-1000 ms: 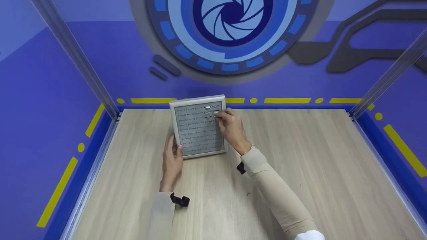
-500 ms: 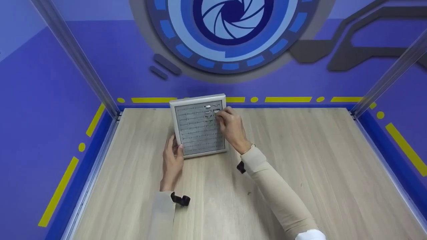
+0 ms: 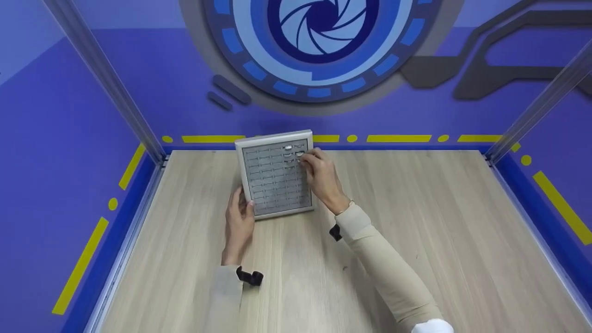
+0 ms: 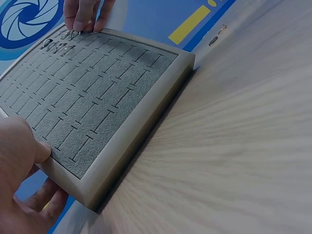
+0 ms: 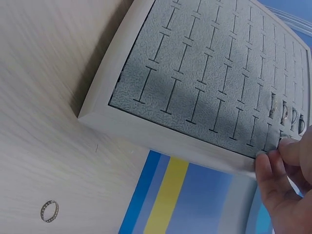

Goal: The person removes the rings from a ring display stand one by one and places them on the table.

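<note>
Left hand (image 3: 239,221) grips tray (image 3: 275,178) corner — right hand (image 3: 320,178) at far edge

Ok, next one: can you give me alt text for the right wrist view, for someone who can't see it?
A grey slotted ring tray with a pale frame lies on a light wood table, most slots empty and a few rings standing in slots near its far corner. The right hand has its fingertips at that corner. One loose ring lies on the table beside the tray.
</note>
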`<act>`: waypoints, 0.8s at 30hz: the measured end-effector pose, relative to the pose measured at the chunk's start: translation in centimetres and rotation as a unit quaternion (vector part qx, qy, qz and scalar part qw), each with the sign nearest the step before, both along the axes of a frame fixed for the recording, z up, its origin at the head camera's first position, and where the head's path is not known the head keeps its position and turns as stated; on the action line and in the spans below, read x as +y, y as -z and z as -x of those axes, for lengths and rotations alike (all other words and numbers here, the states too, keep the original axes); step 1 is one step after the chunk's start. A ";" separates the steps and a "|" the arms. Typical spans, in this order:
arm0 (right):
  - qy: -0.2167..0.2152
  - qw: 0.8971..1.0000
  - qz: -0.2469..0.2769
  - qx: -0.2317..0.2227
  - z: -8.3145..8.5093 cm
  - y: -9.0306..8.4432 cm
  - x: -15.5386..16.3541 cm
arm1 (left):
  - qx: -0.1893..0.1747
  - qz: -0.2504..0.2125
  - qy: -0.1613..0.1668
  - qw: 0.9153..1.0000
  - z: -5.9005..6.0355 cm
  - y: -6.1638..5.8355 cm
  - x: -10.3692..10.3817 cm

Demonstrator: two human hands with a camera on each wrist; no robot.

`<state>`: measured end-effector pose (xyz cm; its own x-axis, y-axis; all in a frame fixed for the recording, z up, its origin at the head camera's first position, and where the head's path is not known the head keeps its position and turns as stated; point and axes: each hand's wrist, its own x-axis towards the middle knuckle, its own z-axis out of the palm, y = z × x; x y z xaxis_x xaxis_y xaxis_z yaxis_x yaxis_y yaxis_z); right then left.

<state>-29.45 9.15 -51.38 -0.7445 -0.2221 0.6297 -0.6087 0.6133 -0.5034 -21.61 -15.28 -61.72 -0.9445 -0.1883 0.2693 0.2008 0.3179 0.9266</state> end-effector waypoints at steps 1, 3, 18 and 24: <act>-0.002 1.000 0.000 0.001 0.0 0.0 0.0 | -0.003 -0.002 0.000 1.000 0.0 0.0 0.0; -0.006 1.000 0.001 0.002 -0.1 -0.1 0.1 | -0.008 -0.003 -0.002 1.000 0.0 -0.1 0.0; -0.032 0.999 -0.006 0.025 -0.8 -0.7 0.8 | -0.004 -0.003 -0.001 1.000 -0.1 0.0 0.0; -0.035 0.999 -0.009 0.034 -1.0 -0.6 1.4 | 0.004 0.001 -0.003 1.000 -0.1 0.0 0.1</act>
<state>-28.41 10.55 -50.76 -0.6819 -0.2837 0.6742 -0.6829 0.5772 -0.4478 -21.52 -15.19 -61.76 -0.9410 -0.1937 0.2774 0.2066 0.3201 0.9246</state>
